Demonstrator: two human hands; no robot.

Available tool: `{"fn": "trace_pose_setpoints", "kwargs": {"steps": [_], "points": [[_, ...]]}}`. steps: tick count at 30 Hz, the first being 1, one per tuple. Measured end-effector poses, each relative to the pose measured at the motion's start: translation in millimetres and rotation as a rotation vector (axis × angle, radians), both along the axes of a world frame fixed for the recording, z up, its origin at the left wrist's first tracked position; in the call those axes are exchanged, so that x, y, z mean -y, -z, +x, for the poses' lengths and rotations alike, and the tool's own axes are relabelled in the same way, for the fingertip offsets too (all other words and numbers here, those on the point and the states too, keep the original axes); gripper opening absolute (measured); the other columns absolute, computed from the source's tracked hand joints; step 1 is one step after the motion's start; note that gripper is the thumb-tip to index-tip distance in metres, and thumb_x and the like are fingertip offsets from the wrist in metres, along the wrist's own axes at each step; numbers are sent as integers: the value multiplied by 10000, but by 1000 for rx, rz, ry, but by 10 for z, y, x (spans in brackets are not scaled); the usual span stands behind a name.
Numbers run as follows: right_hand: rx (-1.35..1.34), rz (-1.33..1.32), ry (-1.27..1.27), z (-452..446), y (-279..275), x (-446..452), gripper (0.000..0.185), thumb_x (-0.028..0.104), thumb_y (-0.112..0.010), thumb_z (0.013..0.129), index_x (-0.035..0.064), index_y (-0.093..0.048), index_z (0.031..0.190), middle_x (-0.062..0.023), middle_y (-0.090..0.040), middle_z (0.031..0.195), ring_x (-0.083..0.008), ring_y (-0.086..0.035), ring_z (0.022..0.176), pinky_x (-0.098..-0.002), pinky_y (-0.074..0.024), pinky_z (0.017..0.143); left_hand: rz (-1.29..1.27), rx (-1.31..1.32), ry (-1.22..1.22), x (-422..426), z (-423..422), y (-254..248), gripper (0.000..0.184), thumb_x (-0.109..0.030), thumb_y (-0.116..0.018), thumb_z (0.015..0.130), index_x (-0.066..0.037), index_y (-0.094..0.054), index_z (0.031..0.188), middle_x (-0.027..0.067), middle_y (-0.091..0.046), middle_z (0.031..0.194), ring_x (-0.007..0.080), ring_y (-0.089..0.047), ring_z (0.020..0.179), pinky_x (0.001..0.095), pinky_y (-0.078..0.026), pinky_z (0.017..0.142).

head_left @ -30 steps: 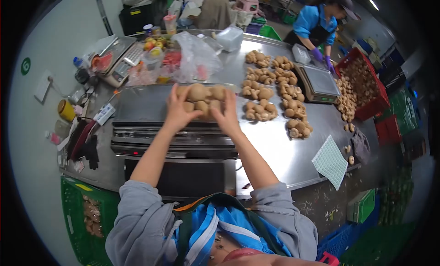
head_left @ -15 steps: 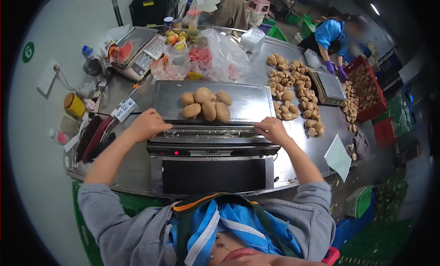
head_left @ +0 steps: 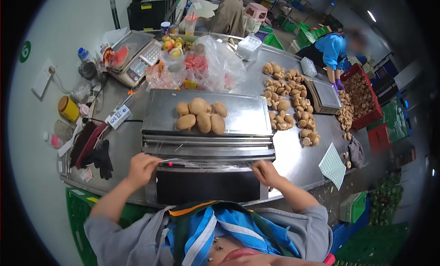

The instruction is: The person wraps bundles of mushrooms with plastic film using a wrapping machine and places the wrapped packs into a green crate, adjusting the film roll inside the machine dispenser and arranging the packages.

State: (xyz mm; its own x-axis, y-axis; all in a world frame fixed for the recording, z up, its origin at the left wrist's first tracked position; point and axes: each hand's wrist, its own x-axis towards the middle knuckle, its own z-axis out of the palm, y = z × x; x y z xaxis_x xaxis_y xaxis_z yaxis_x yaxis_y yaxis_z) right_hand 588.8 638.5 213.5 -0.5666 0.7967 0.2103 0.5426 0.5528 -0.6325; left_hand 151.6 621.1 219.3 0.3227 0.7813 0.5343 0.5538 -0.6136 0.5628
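My left hand point(head_left: 141, 169) is closed, pinching one end of a clear plastic film point(head_left: 211, 164) at the near edge of the wrapping machine point(head_left: 208, 149). The film's other end is pinched in my right hand point(head_left: 266, 173). Between the hands it stretches across the machine's front, above a black plate point(head_left: 208, 187). Beyond it, a group of mushrooms point(head_left: 202, 116) rests on the machine's raised metal top point(head_left: 243, 111), touching neither hand.
Packs of mushrooms point(head_left: 283, 94) lie in rows on the right. Farther right are a scale point(head_left: 324, 95), loose mushrooms, a red crate point(head_left: 375, 111) and a co-worker in blue point(head_left: 331, 48). Bags point(head_left: 215, 60), fruit and another scale point(head_left: 137, 67) stand behind. A green cloth point(head_left: 332, 165) lies near the right edge.
Both hands let go of the mushrooms, leaving them on the metal top, then took hold of the film. They have since drawn it toward me.
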Motion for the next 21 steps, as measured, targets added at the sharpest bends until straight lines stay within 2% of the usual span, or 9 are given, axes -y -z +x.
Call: {"fn": "trace_pose_setpoints", "kwargs": {"steps": [2,4,6,10,12,15,17,18,21], "points": [[-400,-278,107,52,-218,-96,72,64,-429,903,35,-476,856,-119,-577,655,-233,-605,633,-339,-479,611,-630,742,-295,-36,-77,-169,93,-140,-531,873,-66,-586,860,59,-609,723,153,-493,517,305,-411,560],[-742,65,63,-311,-808,-716,153,21,-304,940,-20,-438,881,-161,-623,749,-203,-618,739,-329,-495,747,-389,1330,218,-602,85,-528,215,-211,-452,932,-47,-554,838,76,-621,771,137,-541,603,296,-424,570],[-1136,-143,325,-772,-1060,-1361,183,151,-396,949,-17,-467,928,-199,-640,888,-249,-632,821,-377,-485,799,-121,1456,-309,-1353,481,-773,256,-233,-415,942,-26,-543,864,78,-629,788,163,-581,654,314,-438,568],[-854,-108,411,-1074,83,-2574,192,191,-450,935,16,-510,886,-81,-606,788,-162,-567,729,-316,-465,661,-249,152,-644,-2466,473,472,248,-259,-430,924,-48,-561,932,125,-651,857,294,-624,787,318,-459,685],[-73,-33,399,-1036,445,-2444,192,211,-452,920,31,-519,924,-151,-616,902,-317,-592,835,-395,-449,725,-233,30,-323,-2424,420,941,248,-261,-458,904,-59,-563,1004,162,-640,866,343,-607,829,326,-461,691],[-22,392,-48,-952,612,-2415,242,198,-422,917,32,-525,1060,-152,-575,1087,-332,-530,1035,-378,-407,873,351,-320,-85,-2367,264,907,282,-255,-478,889,-56,-552,1076,154,-632,920,296,-598,879,326,-458,723],[60,495,-39,-894,542,-2248,262,203,-415,923,22,-522,1079,-156,-574,1087,-322,-531,1042,-370,-404,885,-123,-109,24,-2177,200,744,289,-265,-464,902,-63,-559,1085,139,-622,939,263,-585,900,318,-447,759],[-147,42,28,-899,474,-2106,280,221,-409,931,12,-526,1076,-167,-572,1094,-309,-529,1050,-364,-399,891,-582,110,125,-2079,164,611,297,-276,-449,914,-70,-565,1094,124,-613,958,230,-571,921,310,-436,795],[-300,-356,84,-858,470,-1616,374,295,-359,959,-21,-527,1068,-186,-583,1014,-265,-536,992,-326,-396,883,-790,320,224,-1488,190,462,388,-344,-396,947,-17,-569,1063,99,-594,949,157,-528,909,268,-411,807]]}}
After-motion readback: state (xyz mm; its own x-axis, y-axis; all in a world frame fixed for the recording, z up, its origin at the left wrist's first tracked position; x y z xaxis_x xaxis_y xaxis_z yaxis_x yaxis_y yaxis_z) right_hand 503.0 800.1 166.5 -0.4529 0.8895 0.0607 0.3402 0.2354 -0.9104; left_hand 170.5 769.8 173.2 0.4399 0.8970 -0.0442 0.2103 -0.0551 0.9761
